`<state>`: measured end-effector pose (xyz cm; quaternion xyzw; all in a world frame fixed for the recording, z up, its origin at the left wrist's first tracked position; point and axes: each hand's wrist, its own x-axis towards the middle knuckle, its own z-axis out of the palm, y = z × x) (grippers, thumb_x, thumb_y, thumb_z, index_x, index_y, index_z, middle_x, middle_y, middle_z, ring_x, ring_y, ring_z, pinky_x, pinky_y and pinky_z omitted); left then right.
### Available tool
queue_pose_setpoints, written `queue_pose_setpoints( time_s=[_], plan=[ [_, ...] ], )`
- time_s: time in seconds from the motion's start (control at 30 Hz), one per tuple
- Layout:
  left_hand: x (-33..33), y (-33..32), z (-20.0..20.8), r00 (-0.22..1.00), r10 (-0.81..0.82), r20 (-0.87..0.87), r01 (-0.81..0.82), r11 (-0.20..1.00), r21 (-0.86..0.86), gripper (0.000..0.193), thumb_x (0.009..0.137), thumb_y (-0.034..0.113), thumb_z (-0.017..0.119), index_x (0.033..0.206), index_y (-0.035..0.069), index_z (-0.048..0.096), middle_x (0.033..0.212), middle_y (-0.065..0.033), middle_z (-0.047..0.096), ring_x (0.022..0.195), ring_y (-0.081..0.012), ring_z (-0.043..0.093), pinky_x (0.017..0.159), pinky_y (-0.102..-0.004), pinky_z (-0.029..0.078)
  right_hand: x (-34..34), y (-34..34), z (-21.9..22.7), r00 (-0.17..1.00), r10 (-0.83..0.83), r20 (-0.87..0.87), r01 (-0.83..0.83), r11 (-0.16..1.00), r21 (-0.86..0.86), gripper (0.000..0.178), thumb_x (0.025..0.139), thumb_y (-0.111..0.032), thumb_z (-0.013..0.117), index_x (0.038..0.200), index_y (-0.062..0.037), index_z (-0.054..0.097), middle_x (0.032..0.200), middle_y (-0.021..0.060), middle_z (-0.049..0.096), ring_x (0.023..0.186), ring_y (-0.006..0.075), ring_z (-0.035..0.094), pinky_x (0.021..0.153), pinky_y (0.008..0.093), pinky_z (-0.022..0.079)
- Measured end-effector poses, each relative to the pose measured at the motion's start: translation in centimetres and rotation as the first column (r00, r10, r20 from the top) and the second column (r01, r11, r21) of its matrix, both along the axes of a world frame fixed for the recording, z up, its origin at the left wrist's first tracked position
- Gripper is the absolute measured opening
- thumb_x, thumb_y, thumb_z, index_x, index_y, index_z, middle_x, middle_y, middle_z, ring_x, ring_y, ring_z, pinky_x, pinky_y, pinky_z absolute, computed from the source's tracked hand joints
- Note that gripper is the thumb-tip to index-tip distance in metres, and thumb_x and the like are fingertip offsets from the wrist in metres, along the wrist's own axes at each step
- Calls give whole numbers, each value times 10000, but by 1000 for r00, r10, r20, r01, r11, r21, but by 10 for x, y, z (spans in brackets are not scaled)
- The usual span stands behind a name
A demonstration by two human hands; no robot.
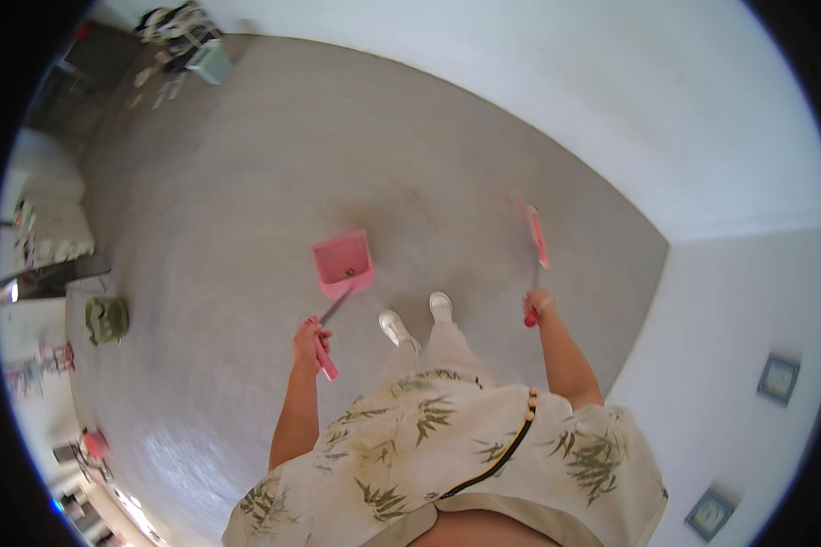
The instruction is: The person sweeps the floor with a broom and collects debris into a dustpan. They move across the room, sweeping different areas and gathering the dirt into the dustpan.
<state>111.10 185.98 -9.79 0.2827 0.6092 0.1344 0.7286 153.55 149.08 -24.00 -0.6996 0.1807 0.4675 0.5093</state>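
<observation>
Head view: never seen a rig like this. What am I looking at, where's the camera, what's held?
There's no robot here, just a person's two bare hands. The single picture comes from the left one of two wide fisheye cameras worn on the head, looking down, so straight edges bend near the rim. At the bottom you see the wearer's leaf-print shirt, and beyond it their white shoes on a grey floor.

The left hand grips the handle of a pink dustpan; a small dark spot inside it is too small to identify. The right hand grips a red-handled brush, slightly blurred. Off to the left stands a green bin.
</observation>
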Motion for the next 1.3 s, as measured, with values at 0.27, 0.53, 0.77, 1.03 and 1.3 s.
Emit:
queue_pose_setpoints(
  time_s=[0.27, 0.53, 0.77, 1.03, 1.3],
  plan=[
    [7, 8, 45, 998, 57, -28, -56, 998, 37, 264, 754, 108, 500, 1018, 111, 498, 643, -100, 559, 423, -126, 470, 367, -251, 392, 9, 146, -4, 929, 71, -362, -98, 993, -59, 111, 782, -88, 429, 682, -45, 452, 493, 66, 437, 387, 185, 439, 353, 320, 359],
    [25, 13, 73, 974, 225, -16, -224, 974, 44, 276, 767, 104, 501, 1043, 102, 504, 652, -92, 560, 421, -113, 461, 371, -247, 392, -8, 362, 57, 766, 189, -614, 23, 947, 320, 176, 809, -107, 466, 645, -60, 422, 468, 12, 403, 378, 121, 427, 370, 256, 366],
    [17, 12, 62, 984, 166, -67, -161, 985, 69, 280, 767, 116, 501, 1046, 91, 501, 653, -84, 559, 421, -111, 461, 373, -246, 389, 15, 351, 90, 801, 374, -467, -183, 896, 404, 172, 834, -146, 481, 704, -48, 427, 528, 20, 436, 404, 101, 433, 380, 233, 379],
    [12, 1, 36, 989, 28, -146, -16, 996, 83, 232, 756, 113, 495, 984, 91, 530, 611, -65, 543, 417, -103, 458, 363, -241, 374, -29, 160, 134, 912, 343, -224, -320, 938, 132, 83, 794, -90, 465, 731, -59, 420, 517, 28, 406, 402, 111, 404, 358, 260, 354],
    [21, 15, 59, 988, 93, -122, -91, 996, 19, 283, 756, 116, 506, 1038, 105, 512, 636, -68, 553, 416, -96, 453, 370, -230, 370, -46, 209, 64, 858, 255, -446, -166, 959, 229, 210, 832, -122, 445, 632, -68, 412, 455, -8, 372, 353, 110, 359, 355, 238, 337]
  ],
)
